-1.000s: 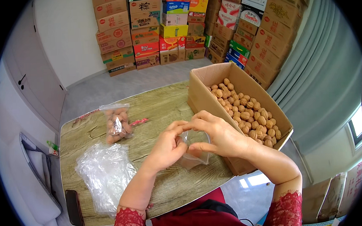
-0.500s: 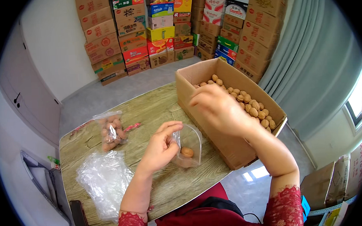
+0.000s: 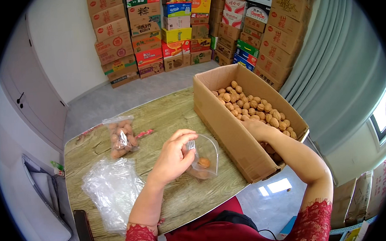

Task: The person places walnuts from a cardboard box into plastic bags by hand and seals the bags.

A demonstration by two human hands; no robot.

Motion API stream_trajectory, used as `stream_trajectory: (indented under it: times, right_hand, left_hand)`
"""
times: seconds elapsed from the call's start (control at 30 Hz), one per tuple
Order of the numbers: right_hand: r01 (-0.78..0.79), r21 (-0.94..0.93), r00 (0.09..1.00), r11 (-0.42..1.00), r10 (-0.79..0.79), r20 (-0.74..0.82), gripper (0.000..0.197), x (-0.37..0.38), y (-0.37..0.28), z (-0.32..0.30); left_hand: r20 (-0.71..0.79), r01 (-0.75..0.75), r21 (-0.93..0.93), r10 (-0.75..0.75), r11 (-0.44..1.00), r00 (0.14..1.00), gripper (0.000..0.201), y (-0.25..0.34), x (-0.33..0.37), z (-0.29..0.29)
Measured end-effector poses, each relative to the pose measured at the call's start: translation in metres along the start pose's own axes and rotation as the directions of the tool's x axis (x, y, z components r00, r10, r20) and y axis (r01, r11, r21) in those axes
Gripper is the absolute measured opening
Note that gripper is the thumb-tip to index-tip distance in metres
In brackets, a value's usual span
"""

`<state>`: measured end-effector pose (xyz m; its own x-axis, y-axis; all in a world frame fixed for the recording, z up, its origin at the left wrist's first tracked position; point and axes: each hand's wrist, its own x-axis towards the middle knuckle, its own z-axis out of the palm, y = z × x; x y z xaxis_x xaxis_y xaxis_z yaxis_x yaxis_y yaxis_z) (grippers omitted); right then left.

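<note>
My left hand (image 3: 173,158) pinches the edge of a clear plastic bag (image 3: 210,146), whose mouth gapes toward the box. Inside the bag a walnut (image 3: 204,162) shows, with at least one more low down. My right hand (image 3: 257,129) reaches over the near wall of a tall cardboard box (image 3: 230,138) and down among many loose walnuts (image 3: 244,102). Its fingers are hidden there, so what they grasp does not show. A filled bag of walnuts (image 3: 122,138) lies at the left of the wood-patterned table (image 3: 169,110).
A pile of empty clear bags (image 3: 112,195) spreads over the table's near left, with a dark phone (image 3: 83,228) at the edge. A red-pink strip (image 3: 145,133) lies by the filled bag. Stacked cartons (image 3: 148,40) line the far wall; a grey curtain (image 3: 337,67) hangs right.
My right hand has gone from a blur above the box down into the walnuts. My left hand still holds the bag in nearly the same place. The view has shifted slightly.
</note>
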<state>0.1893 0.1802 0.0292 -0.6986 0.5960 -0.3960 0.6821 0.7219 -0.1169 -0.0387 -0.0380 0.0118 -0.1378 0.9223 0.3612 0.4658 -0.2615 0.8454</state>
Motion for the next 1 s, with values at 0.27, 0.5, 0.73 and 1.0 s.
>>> stream_trajectory:
  times: [0.27,0.5,0.73,1.0]
  right_hand:
    - [-0.029,-0.075,1.0,0.997,0.029,-0.006,0.051,0.006,-0.005,-0.003]
    - [0.088,0.212,0.993,0.973,-0.103,0.064,0.066,0.004,0.024,-0.01]
    - [0.186,0.371,0.978,0.91,-0.137,-0.155,0.06,0.003,0.022,-0.009]
    - [0.075,0.273,0.95,0.959,0.014,-0.313,0.035,0.014,0.014,0.01]
  left_hand:
    - [-0.003,-0.01,0.015,0.01,1.0,1.0,0.038,0.0,0.0,-0.003]
    - [0.0,-0.02,0.017,0.02,1.0,1.0,0.039,-0.002,0.0,-0.003]
    - [0.044,-0.005,0.046,0.003,0.999,0.999,0.04,-0.003,-0.002,-0.005]
    - [0.108,0.016,-0.004,-0.015,1.0,0.994,0.043,0.0,-0.002,-0.006]
